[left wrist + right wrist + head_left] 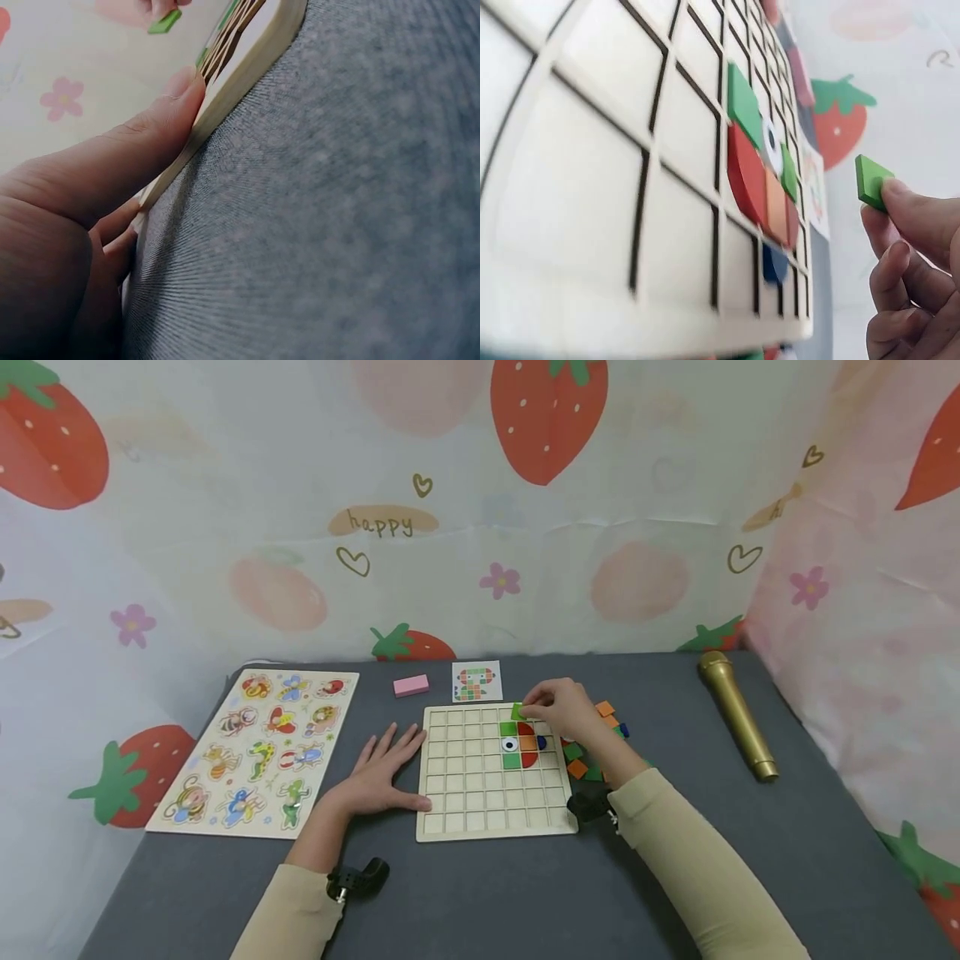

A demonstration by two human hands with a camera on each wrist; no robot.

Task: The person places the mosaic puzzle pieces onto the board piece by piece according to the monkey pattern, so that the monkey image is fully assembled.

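Note:
A wooden grid board (461, 806) lies on the table, bearing several coloured tiles: green squares (744, 105), red rounded pieces (744, 176), an orange square (776, 206), a dark blue piece (775, 264) and a white tile with an eye (510, 744). My right hand (566, 710) pinches a light green square tile (872, 180) between thumb and finger, above the far part of the board. Fingers spread, my left hand (375, 781) rests at the board's left edge; its thumb (142, 139) touches the rim.
Loose coloured tiles (576, 768) lie right of the board, partly behind my right arm. Behind it are a pattern card (477, 681) and a pink block (411, 686). An insect picture board (255, 760) lies left, a gold microphone (738, 718) right.

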